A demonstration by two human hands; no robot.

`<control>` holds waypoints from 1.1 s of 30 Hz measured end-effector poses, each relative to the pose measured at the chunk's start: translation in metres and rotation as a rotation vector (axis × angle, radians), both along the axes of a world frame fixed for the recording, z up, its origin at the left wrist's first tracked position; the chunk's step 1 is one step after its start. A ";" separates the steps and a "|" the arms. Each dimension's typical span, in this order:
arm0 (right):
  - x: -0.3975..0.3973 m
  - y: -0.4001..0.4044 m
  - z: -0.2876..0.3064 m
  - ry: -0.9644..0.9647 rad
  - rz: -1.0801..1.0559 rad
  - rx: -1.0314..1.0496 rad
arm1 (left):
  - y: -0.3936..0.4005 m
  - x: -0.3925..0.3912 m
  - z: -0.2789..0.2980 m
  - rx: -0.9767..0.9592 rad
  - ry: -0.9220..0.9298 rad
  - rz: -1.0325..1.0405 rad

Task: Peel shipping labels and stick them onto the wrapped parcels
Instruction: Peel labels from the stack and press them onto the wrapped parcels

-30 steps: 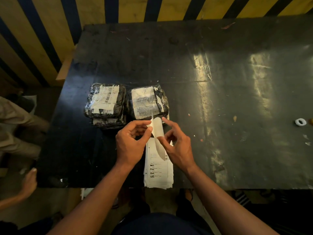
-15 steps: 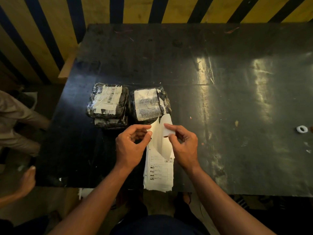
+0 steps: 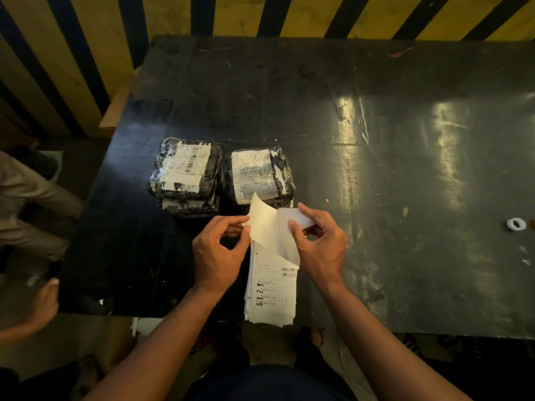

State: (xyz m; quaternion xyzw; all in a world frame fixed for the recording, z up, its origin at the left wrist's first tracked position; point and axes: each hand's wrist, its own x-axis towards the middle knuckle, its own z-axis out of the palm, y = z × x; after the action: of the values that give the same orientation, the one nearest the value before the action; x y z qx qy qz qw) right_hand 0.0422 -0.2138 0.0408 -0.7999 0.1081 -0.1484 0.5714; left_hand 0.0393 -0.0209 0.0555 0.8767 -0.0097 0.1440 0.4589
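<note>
Left hand [image 3: 218,254]: pinches backing sheet [image 3: 262,224]
Right hand [image 3: 320,244]: pinches peeled label [image 3: 293,218]
Parcels [image 3: 257,176]: just beyond, on table [image 3: 376,169]

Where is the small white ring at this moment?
In the head view the small white ring lies alone on the dark glossy table near its right edge, well to the right of the person's right hand.

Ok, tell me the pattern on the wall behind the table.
Yellow and black diagonal stripes on the wall, head view.
</note>
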 end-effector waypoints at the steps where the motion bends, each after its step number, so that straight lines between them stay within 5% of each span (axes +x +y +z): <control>1: 0.000 -0.001 -0.002 0.003 0.008 -0.022 | 0.001 0.000 -0.002 0.001 0.002 0.007; 33: -0.006 -0.103 -0.083 0.282 -0.056 -0.396 | 0.035 0.014 -0.023 0.038 0.092 0.122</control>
State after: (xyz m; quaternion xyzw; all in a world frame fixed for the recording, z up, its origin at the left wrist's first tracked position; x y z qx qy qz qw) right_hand 0.0367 -0.3171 -0.0418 -0.9057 0.1777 -0.0696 0.3786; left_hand 0.0537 0.0138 0.0329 0.8899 0.0622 0.1313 0.4324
